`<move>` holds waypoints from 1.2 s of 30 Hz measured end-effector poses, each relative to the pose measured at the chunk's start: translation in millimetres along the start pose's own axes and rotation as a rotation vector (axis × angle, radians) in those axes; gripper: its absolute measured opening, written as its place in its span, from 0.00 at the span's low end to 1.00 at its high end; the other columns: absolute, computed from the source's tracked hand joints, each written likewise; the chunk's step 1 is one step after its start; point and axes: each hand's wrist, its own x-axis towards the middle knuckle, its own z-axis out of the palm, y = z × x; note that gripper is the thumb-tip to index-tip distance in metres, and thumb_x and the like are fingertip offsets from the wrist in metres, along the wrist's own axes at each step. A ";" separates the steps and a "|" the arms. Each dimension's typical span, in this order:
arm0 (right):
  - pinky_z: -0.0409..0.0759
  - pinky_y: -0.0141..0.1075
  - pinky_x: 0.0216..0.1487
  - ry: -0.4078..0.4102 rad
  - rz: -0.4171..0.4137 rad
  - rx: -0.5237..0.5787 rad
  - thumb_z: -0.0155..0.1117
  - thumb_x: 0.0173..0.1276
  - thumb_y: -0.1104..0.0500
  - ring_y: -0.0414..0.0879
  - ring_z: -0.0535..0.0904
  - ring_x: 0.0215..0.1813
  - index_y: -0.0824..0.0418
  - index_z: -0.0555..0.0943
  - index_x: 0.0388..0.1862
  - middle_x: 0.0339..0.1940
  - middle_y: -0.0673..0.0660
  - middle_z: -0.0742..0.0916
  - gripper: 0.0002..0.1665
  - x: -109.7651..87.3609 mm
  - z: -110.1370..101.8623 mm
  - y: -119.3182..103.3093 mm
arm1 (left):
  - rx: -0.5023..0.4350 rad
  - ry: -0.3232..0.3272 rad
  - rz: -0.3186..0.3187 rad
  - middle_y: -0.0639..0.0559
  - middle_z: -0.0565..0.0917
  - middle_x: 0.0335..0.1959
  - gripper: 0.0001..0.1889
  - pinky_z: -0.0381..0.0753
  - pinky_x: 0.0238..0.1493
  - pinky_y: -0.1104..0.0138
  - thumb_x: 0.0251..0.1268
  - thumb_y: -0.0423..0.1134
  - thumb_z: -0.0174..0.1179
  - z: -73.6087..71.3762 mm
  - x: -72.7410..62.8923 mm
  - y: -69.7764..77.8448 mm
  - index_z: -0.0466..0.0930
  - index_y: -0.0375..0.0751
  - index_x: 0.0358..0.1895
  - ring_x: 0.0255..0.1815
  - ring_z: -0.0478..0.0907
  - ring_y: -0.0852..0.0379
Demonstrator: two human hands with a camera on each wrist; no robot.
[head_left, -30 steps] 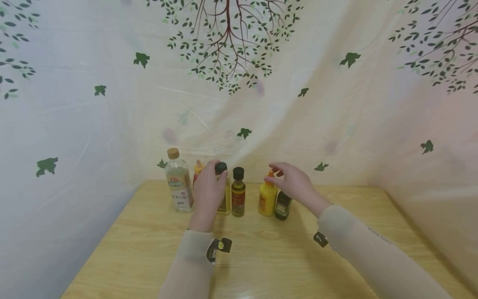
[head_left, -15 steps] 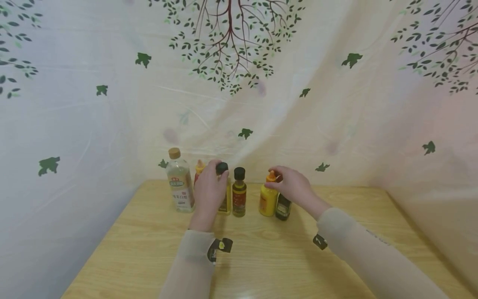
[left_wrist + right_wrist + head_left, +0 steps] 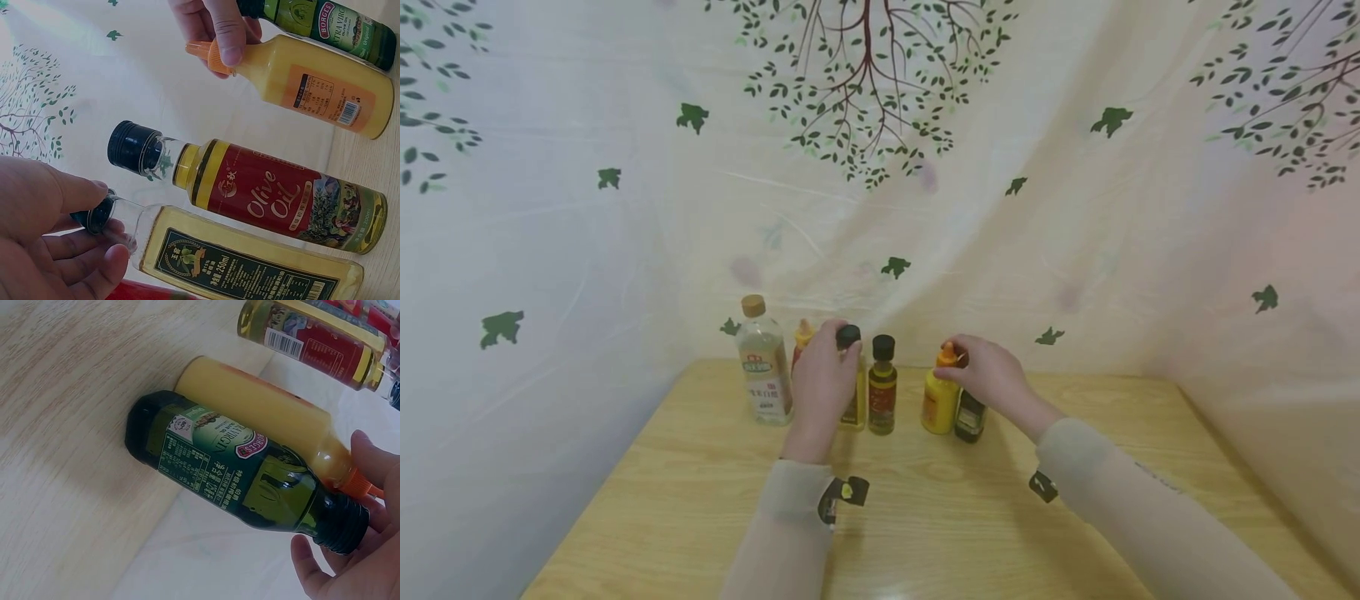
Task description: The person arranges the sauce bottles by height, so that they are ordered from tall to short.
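Observation:
My left hand [image 3: 823, 387] holds the black cap and neck of a square oil bottle [image 3: 231, 256] with a dark label, its fingers curled about the neck. To that bottle's right stands a small olive oil bottle [image 3: 269, 187] with a red label and black cap. My right hand [image 3: 996, 379] pinches the orange nozzle cap of a yellow squeeze bottle [image 3: 938, 404]; its thumb lies on the cap in the left wrist view. Close beside the squeeze bottle is a dark green olive oil bottle [image 3: 231, 462], its top near the right fingers. All the bottles stand upright on the table.
A tall clear bottle [image 3: 763, 371] with a tan cap stands at the row's left end. Behind my left hand a red squeeze bottle [image 3: 802, 335] is partly hidden. The wooden table [image 3: 925, 517] meets a leaf-printed curtain [image 3: 820, 225] at its back edge.
My right fingers have come down and closed onto the orange cap of the squeeze bottle. The left hand stays on the square oil bottle. The head view has shifted slightly.

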 end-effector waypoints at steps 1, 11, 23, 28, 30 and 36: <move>0.84 0.56 0.57 -0.001 0.000 -0.003 0.78 0.76 0.47 0.55 0.87 0.54 0.61 0.85 0.66 0.53 0.58 0.92 0.27 0.1 0.1 0.1 | -0.001 0.000 0.000 0.39 0.86 0.66 0.24 0.85 0.64 0.44 0.84 0.44 0.66 0.0 0.1 0.2 0.77 0.40 0.75 0.64 0.86 0.39; 0.85 0.54 0.56 -0.002 0.001 -0.028 0.78 0.76 0.48 0.54 0.87 0.51 0.60 0.86 0.60 0.50 0.57 0.92 0.23 -0.4 0.1 -1.5 | -0.002 -0.001 0.012 0.39 0.87 0.66 0.24 0.85 0.64 0.44 0.84 0.44 0.66 0.3 1.7 -0.6 0.77 0.39 0.74 0.64 0.86 0.39; 0.86 0.52 0.53 0.022 -0.012 -0.044 0.79 0.76 0.51 0.53 0.87 0.48 0.62 0.87 0.59 0.49 0.57 0.92 0.21 -0.9 2.4 -2.4 | -0.002 -0.003 0.021 0.40 0.87 0.66 0.24 0.86 0.63 0.45 0.84 0.45 0.66 0.1 0.3 0.9 0.77 0.39 0.74 0.63 0.87 0.40; 0.86 0.51 0.52 0.024 -0.026 -0.021 0.78 0.76 0.52 0.52 0.87 0.47 0.62 0.87 0.59 0.48 0.56 0.92 0.21 -1.7 3.0 -3.1 | -0.007 -0.002 0.017 0.40 0.87 0.65 0.23 0.86 0.63 0.45 0.84 0.44 0.66 0.0 0.2 -0.1 0.77 0.39 0.73 0.63 0.87 0.40; 0.86 0.51 0.52 0.025 -0.032 -0.015 0.78 0.76 0.52 0.51 0.87 0.47 0.62 0.87 0.59 0.48 0.56 0.92 0.20 -1.8 3.2 -3.7 | -0.005 -0.001 0.018 0.40 0.87 0.65 0.23 0.86 0.62 0.44 0.84 0.44 0.66 -0.2 0.0 -0.7 0.78 0.39 0.73 0.62 0.87 0.40; 0.87 0.50 0.51 0.028 -0.053 -0.006 0.77 0.77 0.52 0.51 0.88 0.48 0.61 0.86 0.62 0.50 0.56 0.92 0.21 -2.0 0.8 -7.9 | -0.009 0.000 0.026 0.40 0.87 0.65 0.23 0.86 0.62 0.44 0.84 0.44 0.66 0.1 -0.2 -1.2 0.78 0.39 0.73 0.62 0.87 0.40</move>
